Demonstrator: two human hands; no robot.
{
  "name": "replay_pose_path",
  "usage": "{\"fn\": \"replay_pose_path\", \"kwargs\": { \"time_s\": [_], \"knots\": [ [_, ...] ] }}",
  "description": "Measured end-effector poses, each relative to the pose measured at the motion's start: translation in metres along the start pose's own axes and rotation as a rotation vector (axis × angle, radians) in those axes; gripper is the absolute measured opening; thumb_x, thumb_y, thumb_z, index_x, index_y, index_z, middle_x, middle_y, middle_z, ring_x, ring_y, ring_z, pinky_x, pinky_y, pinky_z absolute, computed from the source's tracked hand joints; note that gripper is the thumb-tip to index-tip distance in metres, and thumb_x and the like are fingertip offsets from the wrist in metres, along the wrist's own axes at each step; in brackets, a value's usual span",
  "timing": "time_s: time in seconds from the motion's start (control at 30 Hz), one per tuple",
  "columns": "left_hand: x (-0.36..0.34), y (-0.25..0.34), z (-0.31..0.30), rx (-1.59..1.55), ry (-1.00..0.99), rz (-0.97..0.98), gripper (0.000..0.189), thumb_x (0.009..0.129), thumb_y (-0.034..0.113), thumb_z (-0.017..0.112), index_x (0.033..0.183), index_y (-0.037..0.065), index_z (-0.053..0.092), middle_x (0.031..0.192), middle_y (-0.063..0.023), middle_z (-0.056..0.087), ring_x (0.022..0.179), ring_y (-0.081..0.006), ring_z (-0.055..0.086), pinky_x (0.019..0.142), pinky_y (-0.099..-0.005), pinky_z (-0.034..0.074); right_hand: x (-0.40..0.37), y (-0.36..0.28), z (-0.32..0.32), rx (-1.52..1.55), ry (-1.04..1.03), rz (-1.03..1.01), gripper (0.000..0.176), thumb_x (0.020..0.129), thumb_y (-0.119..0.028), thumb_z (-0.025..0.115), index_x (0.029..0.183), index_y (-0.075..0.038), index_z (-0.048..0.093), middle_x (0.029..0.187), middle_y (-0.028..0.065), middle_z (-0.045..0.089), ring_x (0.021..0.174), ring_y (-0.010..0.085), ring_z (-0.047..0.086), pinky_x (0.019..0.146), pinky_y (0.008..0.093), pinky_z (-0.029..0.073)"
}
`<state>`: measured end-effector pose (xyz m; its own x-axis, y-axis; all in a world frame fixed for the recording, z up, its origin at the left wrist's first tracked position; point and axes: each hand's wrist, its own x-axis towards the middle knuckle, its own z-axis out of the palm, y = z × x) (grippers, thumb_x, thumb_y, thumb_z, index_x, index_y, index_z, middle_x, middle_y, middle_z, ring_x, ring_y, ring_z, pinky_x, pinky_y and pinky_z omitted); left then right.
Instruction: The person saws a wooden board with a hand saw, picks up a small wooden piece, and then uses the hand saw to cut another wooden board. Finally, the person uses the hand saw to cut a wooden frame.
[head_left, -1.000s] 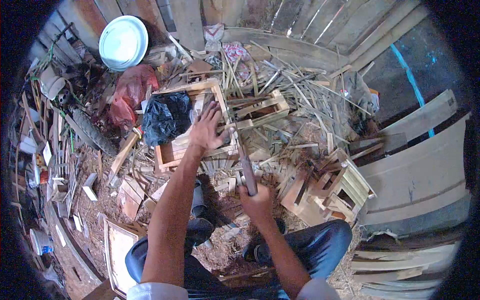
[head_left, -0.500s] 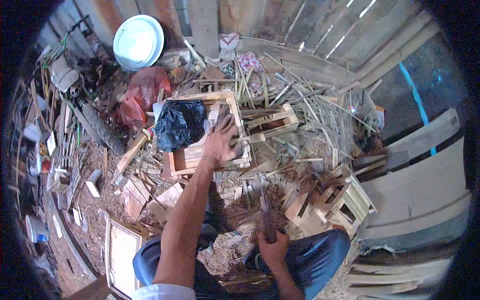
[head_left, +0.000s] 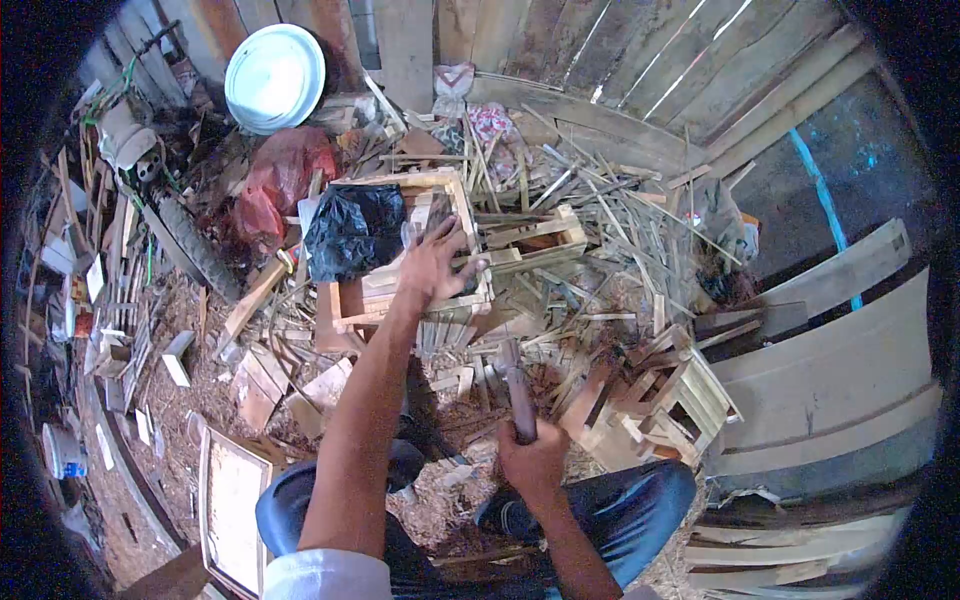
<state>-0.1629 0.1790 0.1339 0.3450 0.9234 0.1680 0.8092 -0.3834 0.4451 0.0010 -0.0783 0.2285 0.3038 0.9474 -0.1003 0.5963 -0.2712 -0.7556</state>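
Fingers (head_left: 447, 233) of left hand (head_left: 430, 268) splayed on wooden crate (head_left: 395, 180), black bag (head_left: 355, 232) inside, right hand (head_left: 533, 462) gripping tool (head_left: 516, 390)

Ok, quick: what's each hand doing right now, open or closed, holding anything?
Left hand: open, fingers spread, pressing flat on the wooden crate.
Right hand: closed around the handle of a tool.

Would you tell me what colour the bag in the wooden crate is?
The bag is black; head view shows it.
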Motion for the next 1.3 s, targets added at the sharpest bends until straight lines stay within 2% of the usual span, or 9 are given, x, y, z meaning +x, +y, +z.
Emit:
{"fn": "replay_pose_path", "kwargs": {
  "time_s": [0.27,0.37,0.5,0.7,0.8,0.9,0.93,1.03,1.3],
  "knots": [
    [-0.017,0.005,-0.004,-0.004,0.070,0.009,0.069,0.080,0.052,0.059,0.134,0.012,0.048,0.143,-0.0135,0.044,0.134,-0.0283,0.038,0.107,-0.0522,0.030,-0.012,0.040,0.001,0.068,0.006,-0.050,0.028,0.086,-0.023,0.067,0.076,0.001,0.061,0.054,0.0016,0.051,0.049,0.0112,0.047,0.049,0.0322,0.040],
    [-0.018,0.008,-0.010,-0.141,0.067,-0.072,0.078,0.078,0.053,0.061,0.137,0.004,0.044,0.142,-0.0148,0.044,0.131,-0.0308,0.041,0.107,-0.0500,0.031,-0.011,-0.003,-0.014,0.165,-0.002,0.023,0.031,0.087,-0.026,0.068,0.075,0.001,0.059,0.053,0.0017,0.048,0.049,0.0106,0.044,0.047,0.0316,0.038],
    [-0.015,0.011,-0.015,-0.076,-0.003,-0.091,0.079,0.079,0.057,0.060,0.136,0.003,0.045,0.145,-0.0146,0.039,0.135,-0.0293,0.037,0.110,-0.0482,0.027,-0.002,-0.046,-0.028,0.072,0.032,-0.035,0.032,0.088,-0.024,0.067,0.070,0.000,0.055,0.050,0.0067,0.046,0.045,0.0129,0.043,0.046,0.0337,0.038],
    [-0.012,0.009,-0.013,-0.026,-0.008,-0.034,0.092,0.078,0.060,0.059,0.139,-0.003,0.033,0.145,-0.0181,0.038,0.138,-0.0300,0.030,0.113,-0.0504,0.019,-0.003,-0.012,-0.018,0.061,0.043,0.021,0.029,0.089,-0.026,0.065,0.078,0.001,0.061,0.052,0.0112,0.049,0.046,0.0154,0.047,0.049,0.0358,0.041],
    [-0.013,0.003,-0.012,-0.017,0.033,-0.008,0.081,0.084,0.044,0.054,0.143,-0.003,0.025,0.148,-0.0207,0.030,0.140,-0.0342,0.024,0.114,-0.0530,0.013,-0.007,-0.009,-0.022,-0.031,0.007,0.066,0.030,0.089,-0.027,0.065,0.081,0.002,0.063,0.054,0.0085,0.053,0.048,0.0126,0.048,0.050,0.0337,0.041],
    [0.001,0.006,0.005,0.034,0.275,-0.197,0.065,0.088,0.028,0.044,0.144,0.000,0.025,0.151,-0.0214,0.023,0.143,-0.0356,0.015,0.115,-0.0552,0.009,-0.006,-0.027,-0.032,0.039,-0.077,0.209,0.028,0.089,-0.026,0.066,0.083,0.001,0.064,0.055,0.0071,0.055,0.050,0.0108,0.049,0.049,0.0312,0.040],
    [0.010,0.014,0.010,0.086,0.233,-0.373,0.060,0.093,0.030,0.038,0.143,-0.001,0.026,0.152,-0.0208,0.021,0.144,-0.0344,0.012,0.115,-0.0551,0.008,-0.005,-0.031,-0.034,0.062,-0.082,0.183,0.027,0.089,-0.026,0.066,0.083,0.001,0.064,0.055,0.0075,0.055,0.048,0.0120,0.050,0.048,0.0318,0.040],
    [0.024,0.025,0.013,0.086,0.145,-0.475,0.063,0.098,0.037,0.030,0.144,-0.005,0.022,0.155,-0.0184,0.016,0.145,-0.0326,0.011,0.115,-0.0537,0.007,0.017,-0.051,-0.045,0.047,-0.152,0.219,0.025,0.088,-0.025,0.067,0.084,0.000,0.065,0.055,0.0082,0.056,0.047,0.0140,0.052,0.047,0.0326,0.041],
    [0.031,0.024,0.014,0.124,0.028,-0.596,0.067,0.096,0.038,0.035,0.147,-0.002,0.018,0.156,-0.0153,0.017,0.145,-0.0297,0.015,0.116,-0.0513,0.008,0.052,-0.125,-0.072,-0.106,-0.358,0.464,0.021,0.082,-0.021,0.071,0.081,-0.001,0.063,0.056,0.0119,0.058,0.048,0.0243,0.062,0.045,0.0354,0.044]
  ]
}}
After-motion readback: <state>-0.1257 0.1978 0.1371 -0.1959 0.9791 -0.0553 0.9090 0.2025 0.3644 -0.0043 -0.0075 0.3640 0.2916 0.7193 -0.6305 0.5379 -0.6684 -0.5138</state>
